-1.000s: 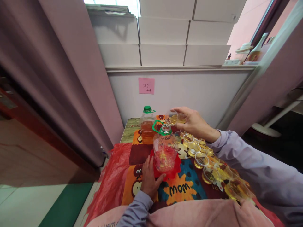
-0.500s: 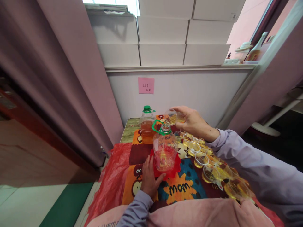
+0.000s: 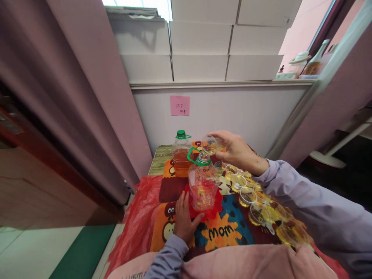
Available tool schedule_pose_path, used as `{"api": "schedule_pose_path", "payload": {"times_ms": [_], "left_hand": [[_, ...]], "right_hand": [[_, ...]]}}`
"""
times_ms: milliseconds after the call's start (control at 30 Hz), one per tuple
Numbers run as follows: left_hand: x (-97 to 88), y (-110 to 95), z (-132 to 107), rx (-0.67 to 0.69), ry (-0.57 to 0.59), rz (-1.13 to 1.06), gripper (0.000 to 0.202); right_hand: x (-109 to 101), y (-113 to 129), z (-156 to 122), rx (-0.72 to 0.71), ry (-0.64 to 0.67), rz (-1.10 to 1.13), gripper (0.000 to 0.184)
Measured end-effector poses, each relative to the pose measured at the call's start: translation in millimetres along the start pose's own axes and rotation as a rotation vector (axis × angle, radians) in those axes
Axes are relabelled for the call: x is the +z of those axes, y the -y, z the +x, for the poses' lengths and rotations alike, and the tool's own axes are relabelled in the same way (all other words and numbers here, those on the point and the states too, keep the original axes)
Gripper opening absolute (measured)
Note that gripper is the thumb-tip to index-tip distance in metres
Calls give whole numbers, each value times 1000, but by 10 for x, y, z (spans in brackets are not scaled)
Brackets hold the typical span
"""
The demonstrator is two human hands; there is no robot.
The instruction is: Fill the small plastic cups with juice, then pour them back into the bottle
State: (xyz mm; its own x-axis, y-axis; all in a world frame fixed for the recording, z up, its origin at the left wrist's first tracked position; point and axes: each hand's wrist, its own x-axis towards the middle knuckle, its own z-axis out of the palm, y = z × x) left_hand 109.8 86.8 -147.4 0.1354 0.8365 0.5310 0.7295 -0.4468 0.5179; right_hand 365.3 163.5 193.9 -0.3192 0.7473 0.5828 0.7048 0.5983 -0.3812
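Observation:
Over the mouth of an uncapped clear plastic bottle (image 3: 204, 182) with a green handle ring (image 3: 190, 154), my right hand (image 3: 236, 151) grips a clear plastic cup (image 3: 209, 145). The cup is tipped toward the bottle and has some pale yellow liquid in it. A little yellow liquid lies in the bottom of the bottle, which stands upright on a red scalloped plate (image 3: 216, 208). My left hand (image 3: 185, 221) lies by the plate's near left edge, fingers stretched out and thumb apart, holding nothing. The fingertips reach the plate's rim.
Behind stands a green-capped bottle (image 3: 181, 161) of amber liquid. Several clear cups (image 3: 248, 196) of yellow liquid line the right side of the patterned mat (image 3: 221, 232). Red plastic sheeting (image 3: 136, 221) covers the table's left side. A pink note (image 3: 179, 105) is on the wall.
The cup in my right hand seems to hold slightly less liquid and is tipped a little more. My left hand and both bottles stay in place.

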Motion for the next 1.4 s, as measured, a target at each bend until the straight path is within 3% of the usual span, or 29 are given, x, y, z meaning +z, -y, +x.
{"api": "schedule_pose_path", "payload": {"times_ms": [1033,1400], "left_hand": [[-6,14,8,-4,12,-8,95],[-22,5,9,-30,38,-12,95]], "right_hand": [[8,21,29,-155,36,-110,68],[-8,49,60,-331,55,-185,60]]}}
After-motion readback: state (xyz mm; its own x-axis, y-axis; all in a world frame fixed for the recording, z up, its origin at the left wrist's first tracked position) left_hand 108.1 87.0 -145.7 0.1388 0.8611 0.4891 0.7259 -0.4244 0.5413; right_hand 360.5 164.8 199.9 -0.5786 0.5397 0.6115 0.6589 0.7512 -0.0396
